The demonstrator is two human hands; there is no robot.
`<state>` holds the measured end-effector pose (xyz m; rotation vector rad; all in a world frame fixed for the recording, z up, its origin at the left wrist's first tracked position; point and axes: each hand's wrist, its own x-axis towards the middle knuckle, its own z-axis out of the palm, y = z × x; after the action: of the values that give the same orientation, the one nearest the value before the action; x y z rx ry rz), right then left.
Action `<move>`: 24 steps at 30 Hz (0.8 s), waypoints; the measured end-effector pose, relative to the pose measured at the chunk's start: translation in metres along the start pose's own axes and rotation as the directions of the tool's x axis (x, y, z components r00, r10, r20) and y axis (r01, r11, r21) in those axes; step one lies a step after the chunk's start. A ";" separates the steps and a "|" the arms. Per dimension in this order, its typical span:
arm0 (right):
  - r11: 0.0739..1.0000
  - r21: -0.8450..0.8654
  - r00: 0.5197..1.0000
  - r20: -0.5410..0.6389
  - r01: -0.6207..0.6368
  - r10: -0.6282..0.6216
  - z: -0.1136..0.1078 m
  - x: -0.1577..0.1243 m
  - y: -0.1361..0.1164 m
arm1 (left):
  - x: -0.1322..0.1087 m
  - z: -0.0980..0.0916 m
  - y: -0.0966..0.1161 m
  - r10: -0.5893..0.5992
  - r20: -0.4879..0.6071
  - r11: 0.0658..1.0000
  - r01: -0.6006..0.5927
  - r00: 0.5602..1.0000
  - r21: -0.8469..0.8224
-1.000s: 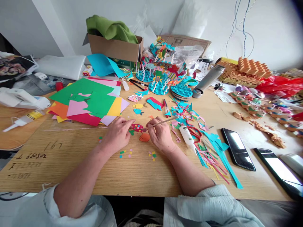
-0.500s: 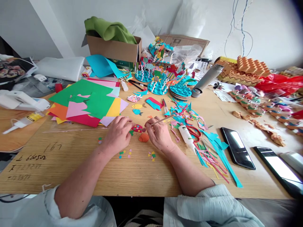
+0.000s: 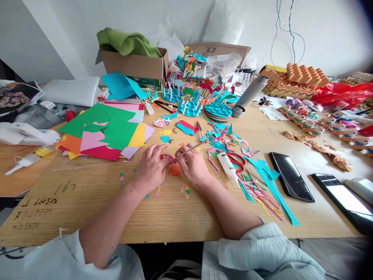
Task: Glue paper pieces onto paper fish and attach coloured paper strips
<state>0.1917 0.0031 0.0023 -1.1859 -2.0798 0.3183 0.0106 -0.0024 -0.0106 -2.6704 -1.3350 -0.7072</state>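
Observation:
My left hand (image 3: 152, 165) is closed on the left part of a red paper fish (image 3: 166, 157) with coloured dots, and its fingers hide much of it. In my right hand (image 3: 192, 164) is a thin wooden stick (image 3: 198, 146), slanting up to the right, with its lower end close to the fish. Just below, between the hands, lies an orange paper fish (image 3: 175, 170). Small paper dots (image 3: 158, 190) and tiny cut pieces (image 3: 185, 191) are on the table nearer me. Yellow (image 3: 165, 132) and blue (image 3: 166, 139) paper fish lie beyond my hands.
Coloured paper sheets (image 3: 116, 126) are stacked at left. Right of my hands are a white glue bottle (image 3: 227, 165), red-handled scissors (image 3: 239, 161), paper strips (image 3: 259, 186) and a phone (image 3: 291, 177). Blue decorated discs (image 3: 190, 109) and a metal flask (image 3: 252, 95) stand behind.
My left hand has shifted right relative to the red fish and covers more of it. My right hand still holds the stick at the fish. The whole view has shifted slightly.

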 end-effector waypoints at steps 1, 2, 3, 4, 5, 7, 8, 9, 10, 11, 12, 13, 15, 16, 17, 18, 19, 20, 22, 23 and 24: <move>1.000 -0.010 1.000 0.001 -0.003 0.003 0.000 0.000 0.000 | 0.000 0.001 0.000 0.002 0.003 1.000 -0.002 1.000 0.005; 1.000 -0.019 1.000 0.003 -0.004 0.004 -0.001 0.000 -0.001 | 0.000 0.001 -0.001 0.004 0.004 1.000 -0.004 1.000 0.010; 1.000 -0.025 1.000 0.005 -0.003 0.004 -0.001 0.001 -0.001 | 0.000 0.002 -0.001 0.007 0.004 1.000 -0.007 1.000 0.016; 1.000 -0.027 1.000 0.006 -0.002 0.002 -0.001 0.001 -0.001 | 0.000 0.003 -0.002 0.010 0.004 1.000 -0.010 1.000 0.021; 1.000 -0.025 1.000 0.005 0.000 0.000 -0.001 0.001 -0.001 | 0.000 0.004 -0.002 0.013 0.005 1.000 -0.013 1.000 0.025; 1.000 -0.005 1.000 -0.011 -0.004 0.004 -0.001 0.001 0.000 | 0.000 0.005 -0.003 0.020 0.008 0.999 -0.020 1.000 0.035; 1.000 0.009 1.000 -0.024 -0.011 0.011 0.000 0.001 0.001 | 0.000 0.005 -0.003 0.023 0.011 0.999 -0.023 1.000 0.040; 0.999 0.024 0.999 -0.039 -0.021 0.021 0.001 0.001 0.002 | 0.000 0.005 -0.003 0.025 0.015 0.999 -0.026 1.000 0.044; 0.999 0.041 0.998 -0.055 -0.035 0.037 0.002 0.001 0.003 | 0.000 0.005 -0.003 0.026 0.018 0.998 -0.027 0.999 0.048; 0.997 0.059 0.996 -0.070 -0.052 0.056 0.003 0.001 0.005 | -0.001 0.005 -0.003 0.027 0.022 0.998 -0.028 0.999 0.051; 0.994 0.080 0.994 -0.085 -0.069 0.076 0.003 0.001 0.006 | -0.001 0.005 -0.003 0.027 0.027 0.998 -0.029 0.999 0.053; 0.991 0.103 0.991 -0.096 -0.086 0.096 0.004 0.001 0.008 | -0.001 0.004 -0.003 0.026 0.030 0.998 -0.028 0.999 0.055; 0.980 0.159 0.983 -0.115 -0.121 0.140 0.004 0.001 0.010 | -0.001 0.003 -0.002 0.023 0.037 0.998 -0.025 0.999 0.057; 0.972 0.189 0.979 -0.122 -0.138 0.162 0.004 0.001 0.010 | -0.001 0.003 -0.002 0.020 0.039 0.998 -0.022 0.999 0.056; 0.964 0.217 0.975 -0.126 -0.155 0.185 0.004 0.002 0.011 | -0.001 0.002 -0.001 0.016 0.041 0.998 -0.019 0.999 0.052; 0.955 0.241 0.970 -0.130 -0.171 0.206 0.004 0.002 0.011 | -0.001 0.002 -0.001 0.013 0.041 0.999 -0.015 0.999 0.044; 0.948 0.259 0.965 -0.133 -0.184 0.224 0.003 0.002 0.011 | -0.001 0.001 -0.001 0.010 0.040 0.999 -0.012 0.999 0.036; 0.944 0.268 0.963 -0.135 -0.192 0.234 0.003 0.002 0.011 | -0.001 0.001 -0.001 0.009 0.039 1.000 -0.010 0.999 0.030; 0.945 0.264 0.965 -0.125 -0.192 0.230 0.003 0.002 0.010 | -0.001 0.001 -0.001 0.011 0.039 0.999 -0.012 0.999 0.030; 0.948 0.257 0.968 -0.113 -0.188 0.223 0.003 0.002 0.010 | -0.001 0.002 -0.001 0.013 0.041 0.999 -0.014 0.999 0.035; 0.950 0.250 0.971 -0.103 -0.186 0.217 0.003 0.002 0.009 | -0.001 0.002 -0.001 0.013 0.043 0.999 -0.015 0.999 0.042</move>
<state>0.1951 0.0104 -0.0038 -1.2390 -1.7554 0.5573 0.0101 -0.0022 -0.0135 -2.6736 -1.3238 -0.6174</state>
